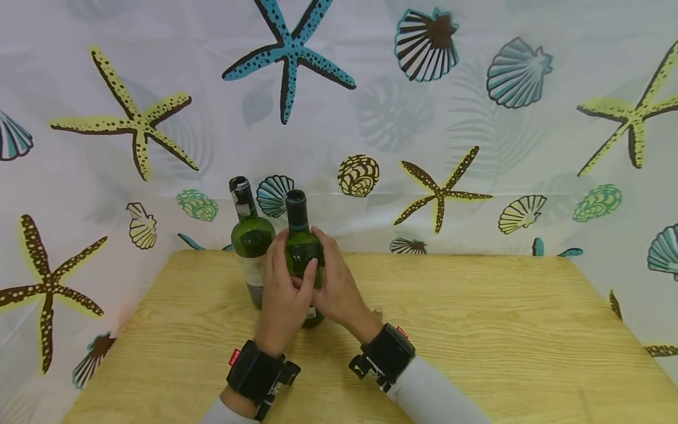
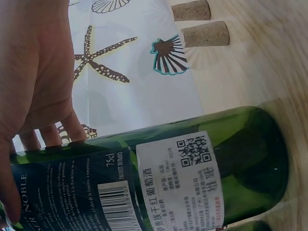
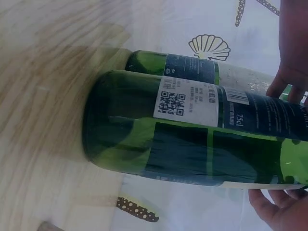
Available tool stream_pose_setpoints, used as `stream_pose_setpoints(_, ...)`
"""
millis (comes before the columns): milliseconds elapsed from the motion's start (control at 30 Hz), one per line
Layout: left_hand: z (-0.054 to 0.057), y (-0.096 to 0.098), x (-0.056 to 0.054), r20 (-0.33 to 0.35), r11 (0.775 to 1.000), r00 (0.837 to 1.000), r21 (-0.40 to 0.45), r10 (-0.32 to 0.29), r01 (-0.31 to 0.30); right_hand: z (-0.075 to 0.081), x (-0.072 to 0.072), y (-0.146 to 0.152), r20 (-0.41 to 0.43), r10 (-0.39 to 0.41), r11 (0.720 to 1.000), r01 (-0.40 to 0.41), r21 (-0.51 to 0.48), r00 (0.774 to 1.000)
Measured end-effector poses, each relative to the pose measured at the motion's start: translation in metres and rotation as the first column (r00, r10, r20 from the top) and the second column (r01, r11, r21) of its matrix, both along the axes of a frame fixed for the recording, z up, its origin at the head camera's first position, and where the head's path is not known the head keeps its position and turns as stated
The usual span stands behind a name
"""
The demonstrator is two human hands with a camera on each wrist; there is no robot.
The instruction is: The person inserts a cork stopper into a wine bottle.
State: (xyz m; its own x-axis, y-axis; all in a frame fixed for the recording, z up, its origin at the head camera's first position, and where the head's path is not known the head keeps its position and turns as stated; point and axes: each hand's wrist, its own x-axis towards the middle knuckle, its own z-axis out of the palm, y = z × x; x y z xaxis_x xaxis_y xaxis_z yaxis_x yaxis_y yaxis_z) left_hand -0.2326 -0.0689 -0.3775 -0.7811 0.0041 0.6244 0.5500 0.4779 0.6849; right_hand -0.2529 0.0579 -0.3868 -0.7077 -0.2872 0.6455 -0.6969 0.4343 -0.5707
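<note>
Now, your left hand: it holds the front bottle from its left side, with the fingers bent along the green glass and the thumb laid across the front.
Your right hand: it holds the same bottle from the right side, the fingers also curved around the glass, and it meets your left hand at the front.
Front bottle: it is upright between your two hands, left of the middle of the counter, with its base down at the wood.
Labels: in the left wrist view you see a white label with a square code, next to a dark label marked 75cl.
Second bottle: it stands upright just to the left and a little behind; whether the glasses touch, you cannot tell.
Corks: two stand on end, side by side, near your right wrist.
Cloth: it hangs behind the counter, printed with starfish and shells.
</note>
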Motion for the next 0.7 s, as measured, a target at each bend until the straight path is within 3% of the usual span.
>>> stream_pose_setpoints(300,0.007,-0.001,0.010,0.060,0.999,0.998,0.043,-0.029,0.027,0.005,0.009,0.007,0.044,-0.036,0.999,0.035,0.030,0.998)
stream_pose_setpoints(433,0.012,-0.006,0.015,0.101,0.989,0.989,0.118,-0.107,0.095,0.006,0.017,0.012,0.095,0.002,0.999,-0.006,0.036,0.996)
stream_pose_setpoints(533,0.015,-0.013,0.017,0.116,0.966,0.973,0.187,-0.201,0.178,0.006,0.024,0.016,0.146,0.051,0.998,-0.054,0.019,0.988)
stream_pose_setpoints(700,0.023,-0.021,0.020,0.138,0.920,0.927,0.241,-0.347,0.309,0.009,0.035,0.024,0.194,0.127,0.992,-0.124,-0.028,0.973)
